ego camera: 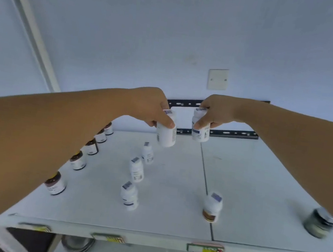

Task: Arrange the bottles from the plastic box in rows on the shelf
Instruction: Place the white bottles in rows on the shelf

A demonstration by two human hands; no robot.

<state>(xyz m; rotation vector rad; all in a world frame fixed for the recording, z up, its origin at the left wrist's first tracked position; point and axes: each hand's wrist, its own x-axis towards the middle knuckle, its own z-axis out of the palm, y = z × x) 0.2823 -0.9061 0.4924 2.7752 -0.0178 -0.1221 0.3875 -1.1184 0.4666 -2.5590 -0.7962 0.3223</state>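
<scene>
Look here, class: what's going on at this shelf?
A person is stocking a white shelf. The left hand grips one white bottle and the right hand a second bottle, both held near the back. Three white bottles already stand in a line mid-shelf, with dark-capped bottles lined up along the left.

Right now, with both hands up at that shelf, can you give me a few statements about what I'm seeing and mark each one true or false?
1. Each hand holds a white bottle. True: the left hand grips the left-hand bottle, and the right hand grips the right-hand bottle.
2. The shelf has no bottles on it. False: several stand there, including three white bottles in a line.
3. The dark-capped bottles form a row along the shelf's left side. True.
4. The dark jar stands at the far left. False: it is on the right, near the front edge.
</scene>
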